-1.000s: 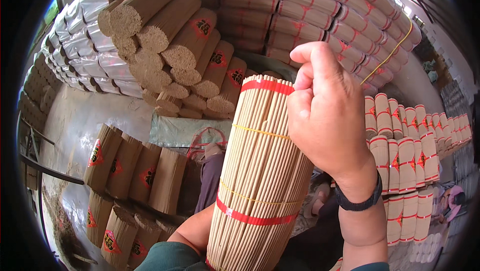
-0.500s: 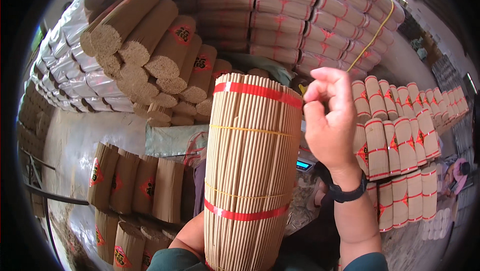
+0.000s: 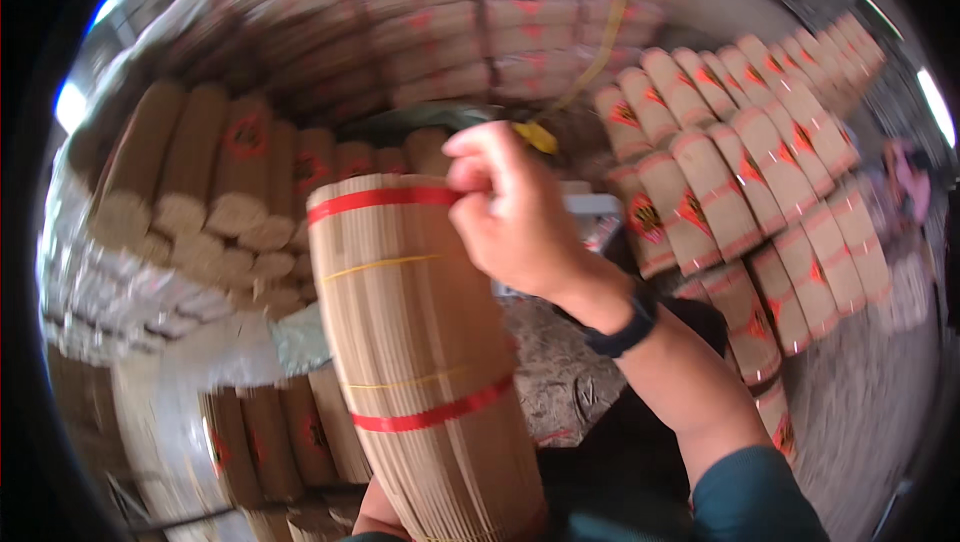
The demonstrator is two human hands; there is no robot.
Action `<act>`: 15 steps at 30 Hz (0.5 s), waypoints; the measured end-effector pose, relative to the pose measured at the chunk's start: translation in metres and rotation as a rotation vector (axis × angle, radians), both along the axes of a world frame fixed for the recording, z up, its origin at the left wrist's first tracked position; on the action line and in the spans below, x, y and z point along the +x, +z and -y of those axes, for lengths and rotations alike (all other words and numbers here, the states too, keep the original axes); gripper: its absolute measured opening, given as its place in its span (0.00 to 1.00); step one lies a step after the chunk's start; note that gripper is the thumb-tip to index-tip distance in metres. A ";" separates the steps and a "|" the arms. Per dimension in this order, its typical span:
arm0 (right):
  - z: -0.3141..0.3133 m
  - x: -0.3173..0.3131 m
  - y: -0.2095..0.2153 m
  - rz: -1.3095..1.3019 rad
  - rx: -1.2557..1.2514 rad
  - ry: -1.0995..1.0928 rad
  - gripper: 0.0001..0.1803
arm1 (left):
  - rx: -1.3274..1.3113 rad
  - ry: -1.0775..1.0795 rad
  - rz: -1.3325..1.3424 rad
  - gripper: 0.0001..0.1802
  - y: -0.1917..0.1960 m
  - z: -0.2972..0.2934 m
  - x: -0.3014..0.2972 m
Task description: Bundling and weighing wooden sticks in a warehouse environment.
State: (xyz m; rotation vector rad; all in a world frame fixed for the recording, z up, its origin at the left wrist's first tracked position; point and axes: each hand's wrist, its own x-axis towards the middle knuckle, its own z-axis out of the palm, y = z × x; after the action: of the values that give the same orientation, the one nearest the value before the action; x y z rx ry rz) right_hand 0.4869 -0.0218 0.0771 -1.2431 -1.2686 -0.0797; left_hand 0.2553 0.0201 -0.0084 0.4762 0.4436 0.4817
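Observation:
A thick bundle of thin wooden sticks (image 3: pixel 410 332) leans in front of me, its top tilted left. Two red bands and thin yellow bands run around it. At the bundle's upper right edge is my right hand (image 3: pixel 510 212), fingers curled and thumb drawn in, beside the end of the upper red band (image 3: pixel 385 199). Whether a bit of band is between those fingers, I cannot make out. Only part of my left forearm (image 3: pixel 375 514) shows, low on the left side of the bundle. The bundle hides the fingers of that hand.
Finished bundles with red labels (image 3: pixel 690 202) stand in rows on the right. More bundles lie stacked at the left (image 3: pixel 185 177), and several stand lower left (image 3: pixel 300 432). Wrapped bundles (image 3: pixel 430 22) form a wall behind. A pale scale-like device (image 3: pixel 592 205) sits beyond my right hand.
The view has swung to the right. The bundle has tipped, its top going left, and my right hand has come in close against its upper right edge.

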 end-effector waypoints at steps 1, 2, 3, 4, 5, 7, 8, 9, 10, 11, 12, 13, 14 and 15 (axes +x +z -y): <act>0.005 0.003 -0.005 -0.030 -0.052 -0.022 0.18 | -0.008 -0.064 -0.008 0.38 -0.001 0.003 0.014; 0.009 0.008 -0.011 -0.067 -0.096 -0.027 0.19 | -0.009 -0.112 -0.021 0.38 -0.001 0.005 0.026; 0.018 0.015 -0.016 -0.135 -0.160 -0.038 0.20 | -0.010 -0.158 -0.031 0.38 -0.002 0.008 0.040; 0.028 0.022 -0.022 -0.205 -0.219 -0.042 0.20 | -0.010 -0.198 -0.042 0.38 -0.004 0.010 0.055; 0.040 0.033 -0.030 -0.240 -0.276 -0.048 0.21 | -0.011 -0.237 -0.052 0.39 -0.007 0.013 0.070; 0.060 0.041 -0.035 -0.284 -0.289 -0.037 0.21 | 0.016 -0.259 -0.073 0.39 0.005 0.022 0.079; 0.069 0.045 -0.040 -0.316 -0.318 -0.005 0.21 | 0.026 -0.272 -0.079 0.39 0.005 0.023 0.081; 0.083 0.052 -0.050 -0.345 -0.371 -0.001 0.21 | 0.026 -0.309 -0.063 0.39 0.005 0.027 0.089; 0.098 0.056 -0.050 -0.358 -0.366 -0.017 0.21 | 0.019 -0.338 -0.059 0.38 0.001 0.028 0.096; 0.115 0.060 -0.048 -0.458 -0.450 0.069 0.22 | 0.014 -0.362 -0.053 0.38 -0.002 0.029 0.104; 0.130 0.064 -0.042 -0.555 -0.531 0.163 0.22 | 0.010 -0.380 -0.047 0.38 -0.004 0.030 0.109; 0.144 0.069 -0.036 -0.592 -0.626 0.205 0.27 | 0.009 -0.394 -0.041 0.38 -0.005 0.031 0.114; 0.158 0.077 -0.038 -0.602 -0.624 0.188 0.27 | -0.005 -0.422 -0.029 0.38 -0.010 0.034 0.123; 0.171 0.084 -0.040 -0.678 -0.622 0.214 0.30 | -0.018 -0.448 -0.018 0.37 -0.015 0.037 0.133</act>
State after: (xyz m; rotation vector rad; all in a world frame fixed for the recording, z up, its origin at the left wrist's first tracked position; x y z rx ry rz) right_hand 0.5707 -0.1923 0.0374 -1.4622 -0.8264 0.8800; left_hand 0.3880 -0.0171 -0.0230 0.5449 0.3440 0.0414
